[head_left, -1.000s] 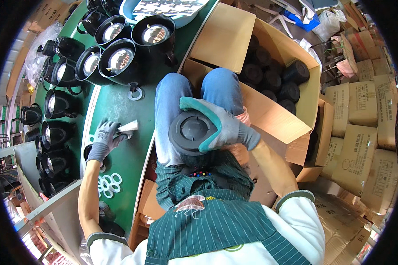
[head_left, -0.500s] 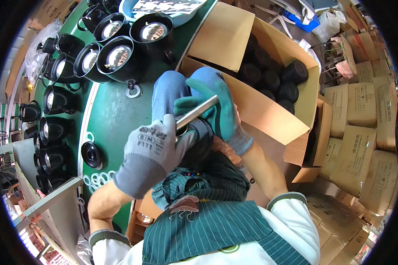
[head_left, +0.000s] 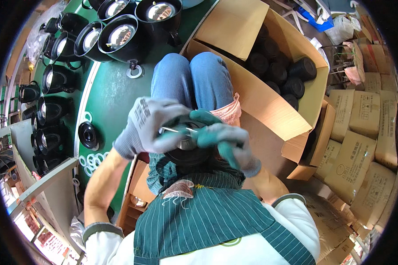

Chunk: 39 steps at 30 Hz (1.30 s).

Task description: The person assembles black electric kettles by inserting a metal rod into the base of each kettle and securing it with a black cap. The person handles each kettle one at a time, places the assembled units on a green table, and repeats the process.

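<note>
A black rounded vessel [head_left: 188,155] sits in my lap, tilted up toward me, with a shiny metal part [head_left: 187,141] showing at its top. My left hand [head_left: 152,123], in a grey glove, bends its fingers over the vessel's left side. Beside its fingertips is a thin bright metal edge [head_left: 170,129]. From the right, my right hand [head_left: 223,139], in a grey and green glove, closes its fingers at the metal part; motion blurs it. The gloves cover much of what both hands grip.
Several black pots [head_left: 119,37] with shiny metal insides stand on the green table [head_left: 115,97] to the left. White rings [head_left: 92,162] and a black lid [head_left: 88,134] lie there too. An open carton [head_left: 269,110] of black cylindrical parts [head_left: 301,68] stands right, before stacked boxes [head_left: 356,150].
The metal tube that stuck out toward the upper right no longer shows lengthwise. My right hand has moved down and closed in over the vessel; my left hand has risen slightly.
</note>
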Motion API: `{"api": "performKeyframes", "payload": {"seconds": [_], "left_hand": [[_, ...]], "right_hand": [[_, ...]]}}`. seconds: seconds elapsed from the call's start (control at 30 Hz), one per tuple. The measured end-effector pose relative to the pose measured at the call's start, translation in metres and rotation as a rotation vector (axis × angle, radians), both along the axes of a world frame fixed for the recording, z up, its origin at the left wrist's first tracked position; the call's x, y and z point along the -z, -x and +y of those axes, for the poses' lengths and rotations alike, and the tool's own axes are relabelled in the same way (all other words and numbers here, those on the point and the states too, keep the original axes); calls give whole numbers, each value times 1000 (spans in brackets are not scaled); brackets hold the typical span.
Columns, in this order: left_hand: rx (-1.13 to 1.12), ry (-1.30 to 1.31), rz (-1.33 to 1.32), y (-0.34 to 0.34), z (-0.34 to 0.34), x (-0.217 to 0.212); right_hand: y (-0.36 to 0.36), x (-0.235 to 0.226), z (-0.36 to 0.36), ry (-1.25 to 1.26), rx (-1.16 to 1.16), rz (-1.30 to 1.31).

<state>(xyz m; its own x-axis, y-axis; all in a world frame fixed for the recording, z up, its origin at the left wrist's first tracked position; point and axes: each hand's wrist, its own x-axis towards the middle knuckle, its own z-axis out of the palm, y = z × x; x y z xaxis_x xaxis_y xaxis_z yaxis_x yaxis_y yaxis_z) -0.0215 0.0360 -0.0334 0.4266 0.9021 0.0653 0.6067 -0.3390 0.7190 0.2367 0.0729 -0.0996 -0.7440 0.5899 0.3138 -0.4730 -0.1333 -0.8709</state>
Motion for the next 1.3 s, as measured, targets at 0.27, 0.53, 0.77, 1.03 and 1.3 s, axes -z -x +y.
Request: {"api": "performKeyframes", "payload": {"seconds": [0.27,0.53,0.77,1.03,1.3], "left_hand": [[60,19,-772,-15,78,54],[300,2,-829,-43,101,69],[81,-266,-646,32,57,76],[-1545,205,-479,130,-112,155],[-1377,124,842,140,-160,170]], "right_hand": [[35,-51,4,-959,-272,-160],[91,-56,-17,-1095,-470,-298],[41,-65,-10,-971,158,-376],[15,-5,-18,-708,202,-718],[12,-52,19,-101,547,-294]]}}
